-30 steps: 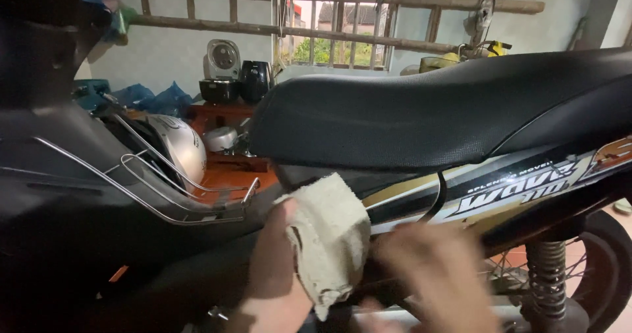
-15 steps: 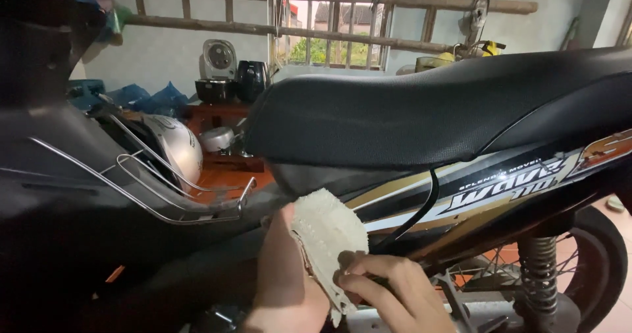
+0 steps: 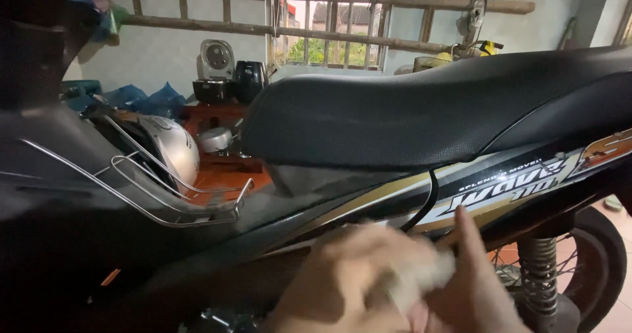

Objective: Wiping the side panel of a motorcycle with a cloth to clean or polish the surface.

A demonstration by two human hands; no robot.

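Note:
A black motorcycle fills the head view, with a black seat (image 3: 408,119) and a side panel (image 3: 507,188) in black, gold and white. Low in the frame, both my hands are blurred in front of that panel. My left hand (image 3: 345,280) is closed over a pale cloth (image 3: 421,277), bunched between the two hands. My right hand (image 3: 474,293) grips the cloth from the right, with one finger pointing up against the panel's lower edge. Most of the cloth is hidden by the hands.
A chrome wire rack (image 3: 164,194) juts from the front body at left, with a silver helmet (image 3: 174,152) behind it. The rear shock spring (image 3: 538,274) and wheel (image 3: 602,267) are at lower right. Appliances (image 3: 230,76) on a red stand, a barred window and wooden ladders lie beyond.
The cloth hung spread over my left hand; now it is bunched between both hands. Both hands have shifted right and lower along the side panel, and the right hand closed in on the cloth.

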